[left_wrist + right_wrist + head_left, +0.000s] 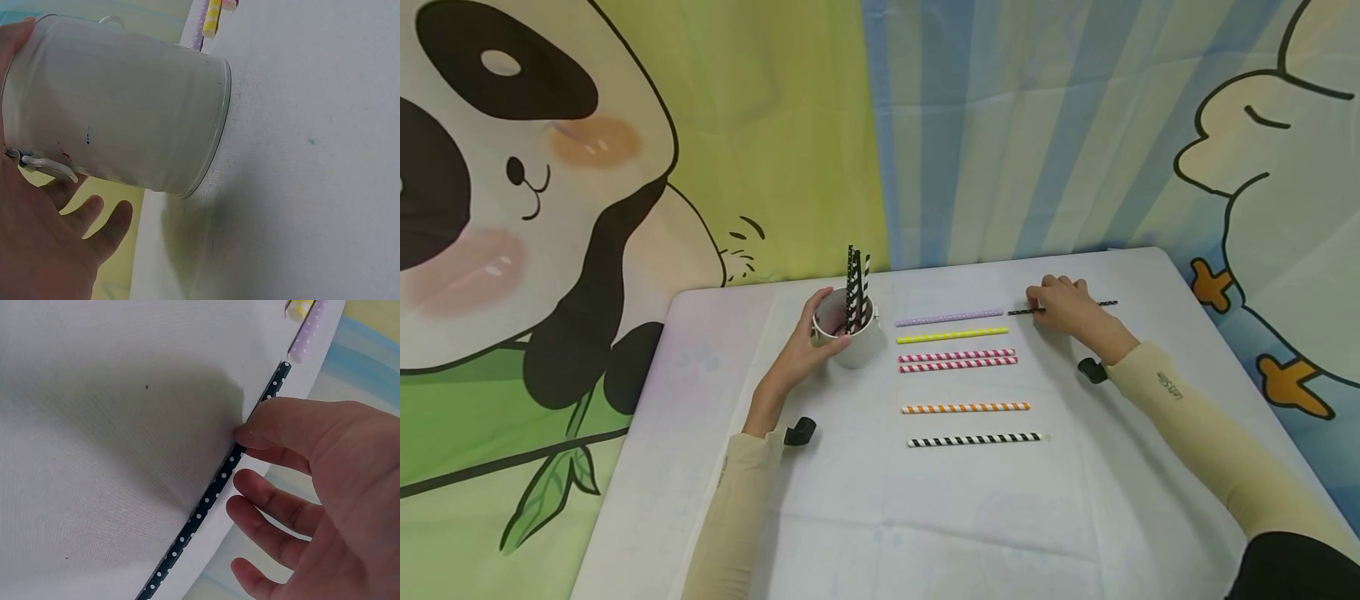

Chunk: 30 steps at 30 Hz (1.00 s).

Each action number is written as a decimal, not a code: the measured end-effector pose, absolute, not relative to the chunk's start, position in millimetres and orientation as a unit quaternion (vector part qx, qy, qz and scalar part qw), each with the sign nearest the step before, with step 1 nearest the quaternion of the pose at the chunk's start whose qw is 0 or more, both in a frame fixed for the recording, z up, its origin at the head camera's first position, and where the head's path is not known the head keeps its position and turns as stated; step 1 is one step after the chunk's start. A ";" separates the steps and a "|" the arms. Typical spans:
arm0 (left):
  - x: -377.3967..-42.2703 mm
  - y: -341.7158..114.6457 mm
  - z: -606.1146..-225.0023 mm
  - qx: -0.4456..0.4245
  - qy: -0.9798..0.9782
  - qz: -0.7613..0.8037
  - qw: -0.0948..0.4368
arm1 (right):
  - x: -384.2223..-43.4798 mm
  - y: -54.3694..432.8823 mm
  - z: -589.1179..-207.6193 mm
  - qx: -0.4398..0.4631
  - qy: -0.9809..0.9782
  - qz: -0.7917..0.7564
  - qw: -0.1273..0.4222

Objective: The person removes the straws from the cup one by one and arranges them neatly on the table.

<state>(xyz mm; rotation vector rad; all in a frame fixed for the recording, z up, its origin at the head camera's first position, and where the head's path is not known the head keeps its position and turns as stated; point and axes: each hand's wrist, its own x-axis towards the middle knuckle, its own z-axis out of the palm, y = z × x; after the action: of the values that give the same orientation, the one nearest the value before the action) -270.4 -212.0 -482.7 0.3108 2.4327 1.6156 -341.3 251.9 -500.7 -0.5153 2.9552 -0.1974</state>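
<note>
My left hand point(801, 350) grips a small white metal bucket point(861, 348) by its rim, thumb on the near side. Several black-and-white patterned paper straws point(854, 287) stand upright in it. The left wrist view shows the bucket wall point(125, 106) sideways, small red and blue marks on it. At the back right, my right hand point(1071, 312) pinches a black straw with white dots point(200, 515) between thumb and index finger, close over the tabletop. Its other fingers hang loosely curled beside the straw. One end of this straw points toward a lilac dotted straw point(949, 317).
Between the hands, laid roughly parallel, are a yellow straw point(952, 335), two pink-striped straws point(958, 364), an orange-striped straw point(966, 408) and a black-striped straw point(974, 440). They lie on a white-covered table point(985, 517). A cartoon-printed curtain point(805, 150) hangs behind its back edge.
</note>
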 end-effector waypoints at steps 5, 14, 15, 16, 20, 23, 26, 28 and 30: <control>-269.7 -212.4 -482.1 0.107 0.823 0.548 0.101 | -343.9 252.2 -502.5 -0.166 0.981 -0.066 0.074; -271.5 -212.6 -483.0 0.112 0.822 0.550 0.100 | -344.5 252.4 -498.6 -0.155 0.982 -0.065 0.089; -271.7 -212.8 -483.1 0.113 0.821 0.550 0.100 | -344.6 252.3 -498.2 -0.154 0.982 -0.064 0.092; -271.8 -212.9 -483.1 0.113 0.821 0.551 0.100 | -344.8 252.2 -497.5 -0.152 0.982 -0.065 0.094; -272.0 -213.4 -483.4 0.113 0.820 0.552 0.098 | -345.7 252.6 -495.7 -0.153 0.981 -0.064 0.099; -271.9 -213.6 -483.8 0.112 0.821 0.552 0.098 | -345.6 252.8 -494.1 -0.158 0.980 -0.063 0.102; -271.9 -213.6 -483.8 0.109 0.821 0.551 0.101 | -345.2 252.7 -492.7 -0.157 0.980 -0.062 0.109; -271.9 -213.5 -483.5 0.108 0.822 0.550 0.103 | -345.1 252.2 -492.2 -0.154 0.979 -0.062 0.116; -271.8 -213.3 -482.7 0.108 0.821 0.551 0.103 | -345.6 251.4 -492.0 -0.149 0.980 -0.064 0.119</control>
<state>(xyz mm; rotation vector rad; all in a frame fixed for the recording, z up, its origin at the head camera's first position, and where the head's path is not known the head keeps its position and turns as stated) -271.8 -213.3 -482.7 0.3173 2.4227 1.6267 -345.6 251.4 -492.0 -0.4354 2.8644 -0.1882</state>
